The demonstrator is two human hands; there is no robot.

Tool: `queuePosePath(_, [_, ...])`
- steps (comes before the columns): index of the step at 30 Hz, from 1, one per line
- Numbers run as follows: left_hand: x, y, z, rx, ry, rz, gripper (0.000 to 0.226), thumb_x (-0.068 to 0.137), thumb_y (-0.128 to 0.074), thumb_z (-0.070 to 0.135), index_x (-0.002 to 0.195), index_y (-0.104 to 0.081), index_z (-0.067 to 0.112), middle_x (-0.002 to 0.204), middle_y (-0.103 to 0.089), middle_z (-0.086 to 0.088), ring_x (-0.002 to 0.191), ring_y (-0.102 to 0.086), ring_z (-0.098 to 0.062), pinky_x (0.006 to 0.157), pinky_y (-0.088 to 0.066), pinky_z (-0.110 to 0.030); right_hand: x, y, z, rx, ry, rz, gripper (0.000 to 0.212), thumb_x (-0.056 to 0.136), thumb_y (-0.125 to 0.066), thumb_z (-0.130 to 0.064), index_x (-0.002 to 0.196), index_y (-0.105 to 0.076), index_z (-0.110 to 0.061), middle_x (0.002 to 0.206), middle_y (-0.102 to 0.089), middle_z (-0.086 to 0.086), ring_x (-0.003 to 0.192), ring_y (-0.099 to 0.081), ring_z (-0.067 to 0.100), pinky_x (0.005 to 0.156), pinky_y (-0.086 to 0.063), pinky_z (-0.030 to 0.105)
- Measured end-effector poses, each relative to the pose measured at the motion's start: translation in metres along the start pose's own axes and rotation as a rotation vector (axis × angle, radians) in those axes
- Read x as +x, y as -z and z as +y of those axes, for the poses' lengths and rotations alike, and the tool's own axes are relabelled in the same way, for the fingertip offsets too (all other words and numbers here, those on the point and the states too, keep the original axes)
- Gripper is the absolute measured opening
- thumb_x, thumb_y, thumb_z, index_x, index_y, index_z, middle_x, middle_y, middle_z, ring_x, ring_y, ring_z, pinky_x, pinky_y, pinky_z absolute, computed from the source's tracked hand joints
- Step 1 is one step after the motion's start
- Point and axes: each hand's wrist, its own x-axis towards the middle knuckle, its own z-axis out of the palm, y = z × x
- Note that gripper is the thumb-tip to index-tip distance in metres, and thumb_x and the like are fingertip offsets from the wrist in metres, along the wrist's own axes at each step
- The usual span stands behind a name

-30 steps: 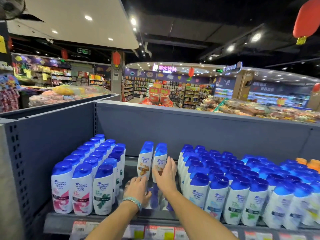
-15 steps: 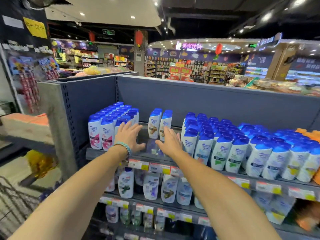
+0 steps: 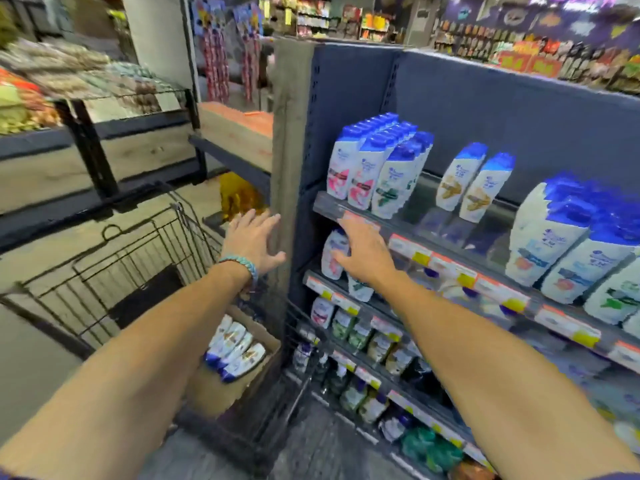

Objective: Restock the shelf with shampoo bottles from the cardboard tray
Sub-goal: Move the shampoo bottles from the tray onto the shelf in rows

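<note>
Two white shampoo bottles with blue caps and gold labels (image 3: 474,183) stand alone at the back of the top shelf (image 3: 408,233), between full rows of like bottles. Several more gold-label bottles (image 3: 235,348) lie in a cardboard tray (image 3: 221,389) inside the shopping cart at lower left. My left hand (image 3: 254,240), with a teal bracelet on its wrist, is spread open in the air in front of the shelf's grey end post. My right hand (image 3: 363,251) is open too, fingers straight, just below the top shelf's front edge. Neither hand holds anything.
A black wire shopping cart (image 3: 131,265) stands left of the shelf unit. The grey end post (image 3: 289,168) separates cart and shelves. Lower shelves (image 3: 346,306) carry more bottles behind price tags. Produce stands fill the left background.
Both hands have drawn back out of the top shelf and moved down and left. The view has swung left and down, bringing the cart and cardboard tray into sight.
</note>
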Motion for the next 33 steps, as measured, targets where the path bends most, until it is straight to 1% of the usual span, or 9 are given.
queuePosePath(4, [-0.051,-0.053,-0.082,0.005,0.134,-0.181,0.086,0.078,-0.054,0.063,0.15,-0.021,0.03,0.155,-0.028,-0.001,0.143,-0.021,-0.025,0.116,-0.021,-0.042,0.01,-0.1,-0.047,-0.079,0.102,-0.228,0.07,0.095,-0.055,-0.04,0.153,-0.023,-0.017,0.158,-0.024,0.007,0.147,-0.017,0.026,0.12,-0.01,0.045])
queuePosePath(10, [-0.119,-0.134,-0.156,-0.067,0.311,-0.34,0.085,0.085,-0.054,0.057,0.152,-0.014,0.027,0.157,-0.024,0.0,0.142,-0.024,-0.025,0.114,-0.022,-0.036,0.031,-0.223,-0.089,-0.152,0.279,-0.41,0.064,0.098,-0.05,-0.04,0.153,-0.023,-0.02,0.158,-0.024,0.005,0.147,-0.017,0.024,0.12,-0.009,0.041])
queuePosePath(12, [-0.131,-0.173,-0.172,-0.124,0.385,-0.364,0.087,0.084,-0.056,0.055,0.153,-0.012,0.025,0.156,-0.027,-0.003,0.139,-0.03,-0.026,0.111,-0.028,-0.037,0.045,-0.263,-0.09,-0.143,0.365,-0.434,0.059,0.098,-0.052,-0.035,0.151,-0.03,-0.019,0.156,-0.029,0.006,0.145,-0.022,0.026,0.12,-0.011,0.042])
queuePosePath(15, [-0.143,-0.24,-0.18,-0.211,0.496,-0.405,0.086,0.083,-0.057,0.052,0.152,-0.012,0.025,0.152,-0.031,-0.005,0.131,-0.038,-0.028,0.105,-0.037,-0.039,0.074,-0.328,-0.074,-0.133,0.483,-0.427,0.054,0.091,-0.064,-0.029,0.141,-0.048,-0.015,0.143,-0.048,0.012,0.135,-0.042,0.033,0.114,-0.026,0.049])
queuePosePath(19, [-0.153,-0.331,-0.174,-0.292,0.671,-0.391,0.085,0.084,-0.058,0.048,0.151,-0.009,0.031,0.15,-0.031,-0.003,0.128,-0.039,-0.028,0.098,-0.044,-0.04,0.097,-0.426,-0.042,-0.161,0.621,-0.556,0.057,0.081,-0.074,-0.024,0.134,-0.055,-0.012,0.13,-0.057,0.017,0.118,-0.054,0.038,0.101,-0.043,0.051])
queuePosePath(21, [-0.151,-0.376,-0.168,-0.329,0.816,-0.388,0.086,0.085,-0.057,0.048,0.151,-0.006,0.032,0.148,-0.034,-0.005,0.122,-0.043,-0.032,0.093,-0.047,-0.042,0.103,-0.475,-0.03,-0.192,0.696,-0.621,0.06,0.079,-0.076,-0.021,0.134,-0.055,-0.012,0.127,-0.057,0.02,0.113,-0.056,0.04,0.095,-0.047,0.048])
queuePosePath(26, [-0.123,-0.459,-0.146,-0.626,1.256,-0.252,0.087,0.082,-0.063,0.044,0.152,-0.014,0.027,0.13,-0.052,-0.012,0.114,-0.053,-0.036,0.091,-0.044,-0.041,0.116,-0.558,-0.015,-0.215,0.769,-0.663,0.061,0.085,-0.069,-0.02,0.142,-0.047,-0.014,0.139,-0.048,0.018,0.123,-0.047,0.039,0.099,-0.04,0.046])
queuePosePath(29, [-0.109,-0.497,-0.14,-0.785,1.583,-0.163,0.085,0.08,-0.068,0.043,0.148,-0.023,0.021,0.139,-0.047,-0.011,0.123,-0.049,-0.033,0.097,-0.039,-0.037,0.127,-0.597,-0.013,-0.22,0.785,-0.698,0.062,0.088,-0.066,-0.024,0.145,-0.041,-0.02,0.147,-0.041,0.012,0.132,-0.04,0.033,0.106,-0.036,0.043])
queuePosePath(33, [-0.096,-0.532,-0.143,-0.913,1.855,-0.062,0.075,0.076,-0.074,0.041,0.135,-0.036,0.013,0.133,-0.048,-0.01,0.121,-0.049,-0.031,0.094,-0.039,-0.036,0.136,-0.632,-0.01,-0.229,0.793,-0.761,0.067,0.087,-0.068,-0.027,0.147,-0.038,-0.021,0.149,-0.037,0.01,0.136,-0.033,0.03,0.11,-0.03,0.041])
